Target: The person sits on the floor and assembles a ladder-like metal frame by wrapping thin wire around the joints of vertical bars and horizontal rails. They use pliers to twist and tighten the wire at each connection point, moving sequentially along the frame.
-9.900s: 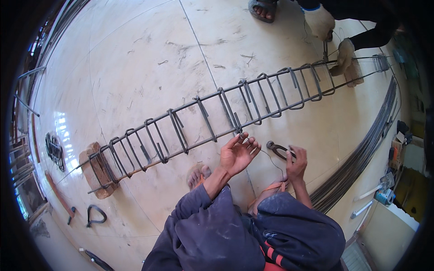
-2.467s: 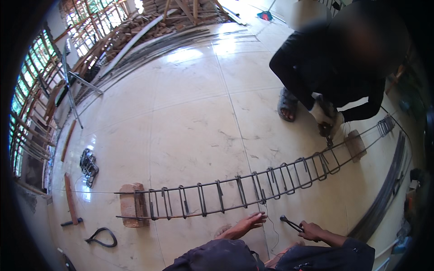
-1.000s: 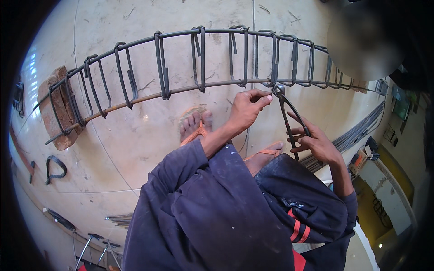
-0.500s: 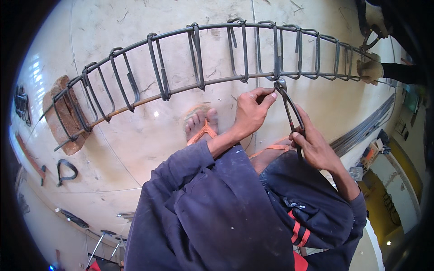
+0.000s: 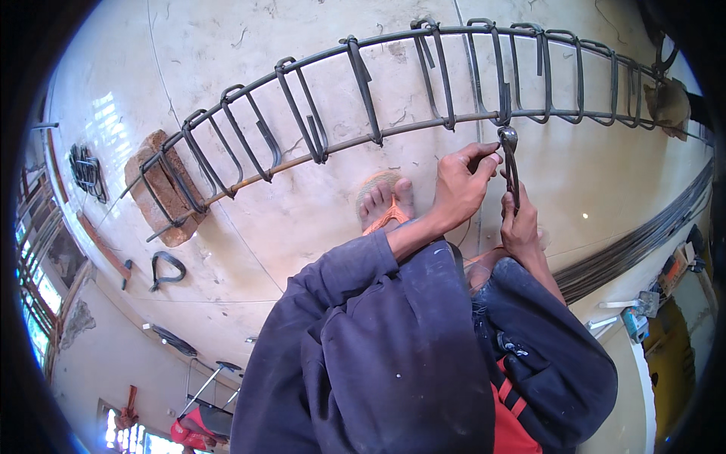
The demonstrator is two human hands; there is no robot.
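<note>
A long rebar cage [image 5: 376,138], two bars joined by several bent stirrups, runs across in front of me. My right hand [image 5: 520,229] grips a pair of pincers [image 5: 511,163] by the handles, its jaws up against the cage's near bar at a stirrup. Beside the jaws is my left hand [image 5: 458,185], thumb and fingers pinched together; whatever lies between them is too small to make out. At the right end, another person's gloved hand [image 5: 668,107] is on the cage.
A brick [image 5: 153,212] lies under the cage's left end. On the floor are a loose bent stirrup [image 5: 180,266], a dark wire bundle [image 5: 88,174] and, to the right, a stack of long bars [image 5: 635,246]. My sandaled foot [image 5: 387,203] stands near the cage.
The view has shifted, so the whole scene sits further right. The pincers' handles have come closer together and stand more upright. My left hand stays pinched beside the jaws.
</note>
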